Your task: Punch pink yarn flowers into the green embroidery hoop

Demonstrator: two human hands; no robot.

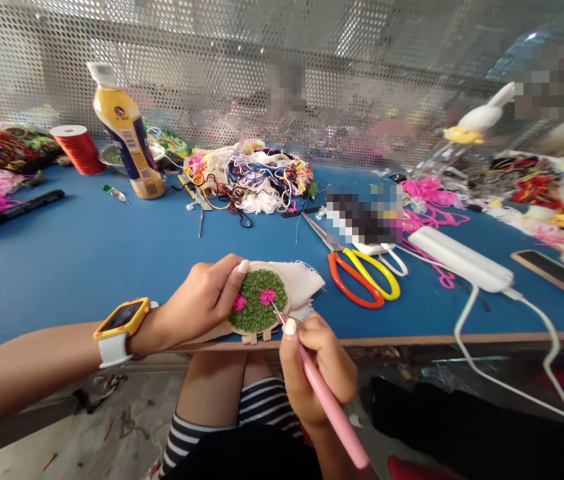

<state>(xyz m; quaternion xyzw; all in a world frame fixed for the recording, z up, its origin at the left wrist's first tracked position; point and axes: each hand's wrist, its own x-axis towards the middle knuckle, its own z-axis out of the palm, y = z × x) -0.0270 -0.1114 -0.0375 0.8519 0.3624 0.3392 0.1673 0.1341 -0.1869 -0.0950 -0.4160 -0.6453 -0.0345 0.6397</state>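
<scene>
Closest to the lens, the right hand point(317, 367) curls its fingers tightly round a pink punch needle point(332, 407), a smooth plastic-looking handle gripped like a pen; its thin metal tip touches the small embroidery hoop point(258, 301) beside a pink flower. The left hand point(202, 303) closes on the hoop's left rim, thumb on top of the rim and the other fingers tucked below, and wears a yellow smartwatch point(122, 319) on a white strap. The hoop is round, light wood, filled with a nubbly green looped pile and two pink tufts; loose white cloth point(302, 280) with a frayed edge spills from under it. It sits at the near edge of the blue table point(87, 260), just past the person's knees.

Just to the right of the hoop lie scissors point(362, 277) with orange and yellow loop handles. Further right, a long white power bank point(462, 258) trails a white cable over the near edge. Toward the far edge a tangled heap of coloured yarn point(257, 177) rests beside a yellow bottle point(127, 133) with a white cap, tilted. A red thread spool point(78, 148) stands near the far left corner. A black marker point(17, 208) lies by the left edge, next to pink yarn.
</scene>
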